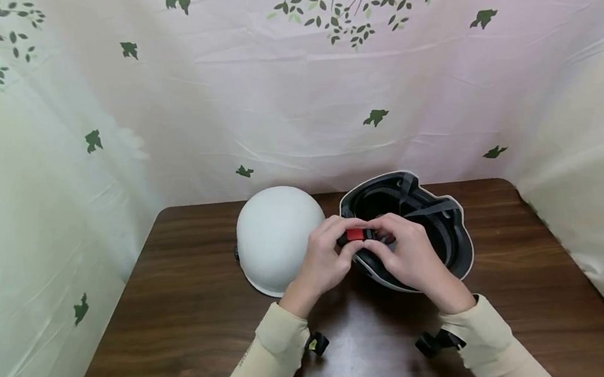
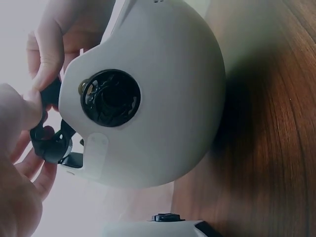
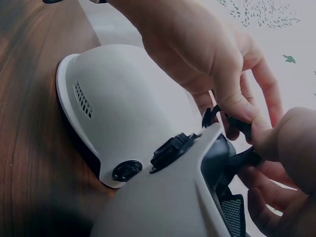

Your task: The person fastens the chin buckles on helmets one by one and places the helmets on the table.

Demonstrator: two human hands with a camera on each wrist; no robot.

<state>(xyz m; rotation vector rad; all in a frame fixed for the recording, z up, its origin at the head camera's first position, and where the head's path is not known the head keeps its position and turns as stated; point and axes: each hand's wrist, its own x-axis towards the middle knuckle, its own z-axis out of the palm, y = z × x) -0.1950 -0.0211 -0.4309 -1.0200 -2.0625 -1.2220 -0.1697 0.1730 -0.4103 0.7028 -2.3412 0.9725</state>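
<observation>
An upturned white helmet (image 1: 465, 234) shows its black padded inside and dark straps (image 1: 432, 208). Over its near left rim, both hands meet at a black chin-strap buckle with a red part (image 1: 356, 234). My left hand (image 1: 326, 250) pinches the buckle's left end between thumb and fingers. On the other end, my right hand (image 1: 406, 250) pinches the black piece, thumb towards me. The left wrist view shows a round black fitting (image 2: 111, 98) on the helmet's side and the dark strap piece (image 2: 52, 145) between the hands. Fingers partly hide the buckle.
A second white helmet (image 1: 279, 236) stands dome up, just left of the upturned one; its side has a round black fitting (image 3: 127, 170). Both are on a brown wooden table (image 1: 183, 331), near its back edge. Behind hangs a pale curtain (image 1: 279, 102) with leaf and bird prints.
</observation>
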